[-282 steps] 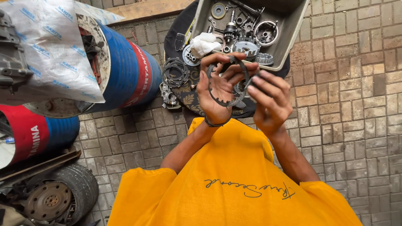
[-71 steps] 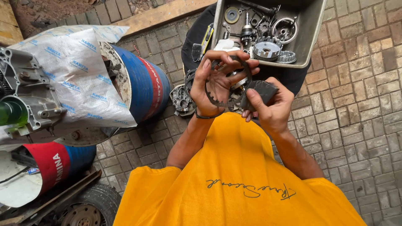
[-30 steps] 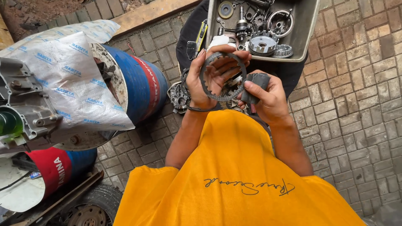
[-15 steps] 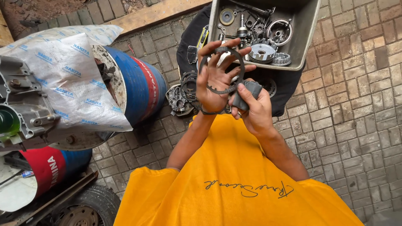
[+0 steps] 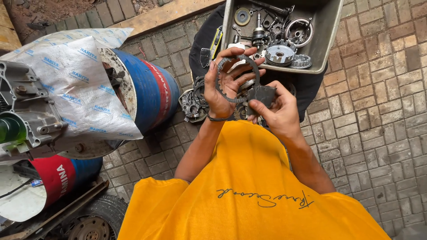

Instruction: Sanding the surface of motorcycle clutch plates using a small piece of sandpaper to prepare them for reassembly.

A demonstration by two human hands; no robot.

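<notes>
A person in a yellow shirt (image 5: 249, 195) works over a brick floor (image 5: 378, 120), seen from a head camera looking down. The left hand (image 5: 224, 86) holds a toothed ring (image 5: 238, 80), a thin dark clutch-type plate with notches round its rim. The ring stands against the open palm, with the thumb hooked over its upper edge and the fingers (image 5: 247, 73) spread and passing through its centre, so the fingers are clamped on the ring from inside and out. A dark band sits on that wrist.

The right hand (image 5: 275, 109) is just beside it, its fingers closed on a dark pad (image 5: 261, 94), a small flat piece pinched between thumb and fingertips. The pad's left edge meets the ring's lower right rim; whether they truly touch cannot be told.

Just beyond the hands, a grey tray (image 5: 329, 33) rests on a black cloth (image 5: 204, 44) and holds gears, shafts and a clutch basket (image 5: 279, 54). An engine cover (image 5: 193, 104) lies on the bricks left of the left wrist. Farther left, a blue drum (image 5: 149, 89) lies on its side, partly under a white sack (image 5: 66, 84). An engine case (image 5: 26, 111) sits at the left edge, a tyre (image 5: 95, 218) below.
</notes>
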